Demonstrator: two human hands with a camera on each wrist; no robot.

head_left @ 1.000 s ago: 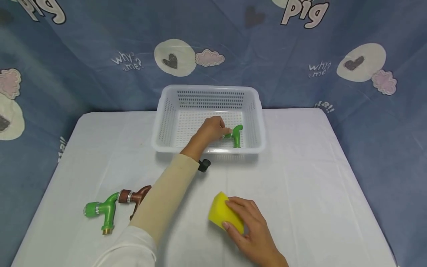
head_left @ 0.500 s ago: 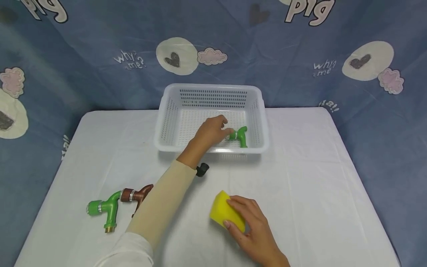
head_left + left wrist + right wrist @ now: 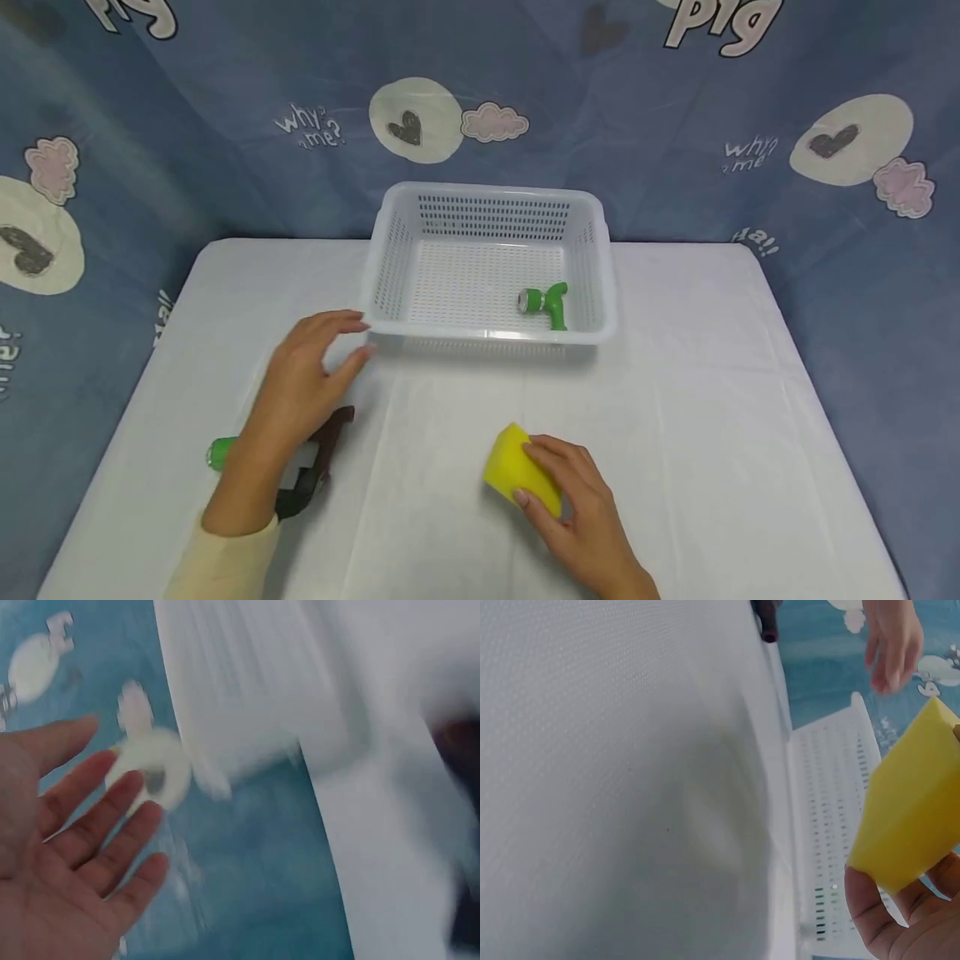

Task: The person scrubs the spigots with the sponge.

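My left hand (image 3: pixel 300 387) is over the left part of the table, its fingers loosely spread and holding nothing, as the left wrist view also shows. Beneath that wrist lie a green tap (image 3: pixel 220 452), mostly hidden, and a brown tap (image 3: pixel 330 437) whose spout shows past the wrist strap. Another green tap (image 3: pixel 555 306) lies in the right part of the white basket (image 3: pixel 487 335). At the front middle, my right hand (image 3: pixel 581 508) grips a yellow sponge (image 3: pixel 521 469) between thumb and fingers. The same sponge (image 3: pixel 907 802) fills the right side of the right wrist view.
The white cloth-covered table (image 3: pixel 712 417) ends at the back against a blue printed curtain (image 3: pixel 637 142). The basket stands at the table's back edge, its perforated walls raised around the tap inside.
My left hand has left the green tap in the basket and swung left and toward me, now covering much of the two taps. My right hand keeps holding the sponge in place.
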